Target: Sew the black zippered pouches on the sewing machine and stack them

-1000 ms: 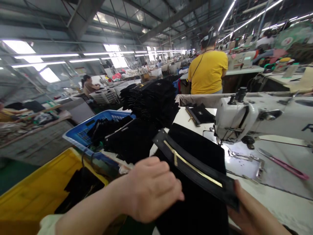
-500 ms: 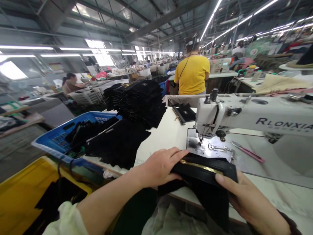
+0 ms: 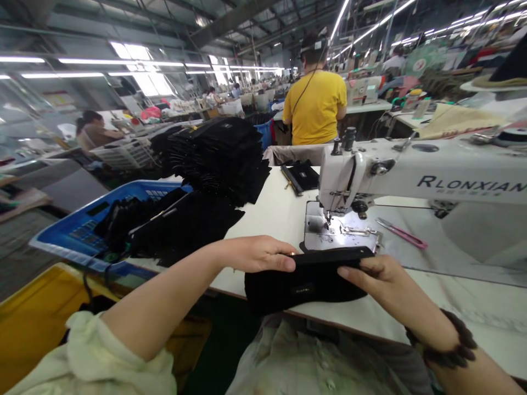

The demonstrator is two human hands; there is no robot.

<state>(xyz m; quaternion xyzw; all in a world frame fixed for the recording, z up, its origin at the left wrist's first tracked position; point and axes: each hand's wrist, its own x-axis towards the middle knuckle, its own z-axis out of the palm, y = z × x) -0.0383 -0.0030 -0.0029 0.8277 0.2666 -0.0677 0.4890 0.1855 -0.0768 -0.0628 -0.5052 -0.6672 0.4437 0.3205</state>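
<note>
Between both hands I hold a black fabric pouch piece (image 3: 317, 288) with a small label on its face, over the front edge of the sewing table. My left hand (image 3: 263, 255) grips its upper left end, thumb in front and fingers behind. My right hand (image 3: 373, 274) pinches the upper right corner the same way. The zipper side is turned away; only a glint of gold shows by my left fingers. Just beyond stands the white sewing machine (image 3: 370, 170), its needle and metal plate (image 3: 319, 225) bare of fabric.
Pink-handled snips (image 3: 401, 233) lie right of the needle plate. Another black zippered piece (image 3: 302, 175) rests behind the machine head. Stacked black pieces (image 3: 214, 159) rise at left, beside a blue basket (image 3: 61, 236) and a yellow bin (image 3: 24, 318). A person in yellow (image 3: 317, 107) is ahead.
The pouch piece has been turned over: its gold zipper faced up before, and now the labelled fabric side faces me. Both hands have shifted slightly left. My view has also moved.
</note>
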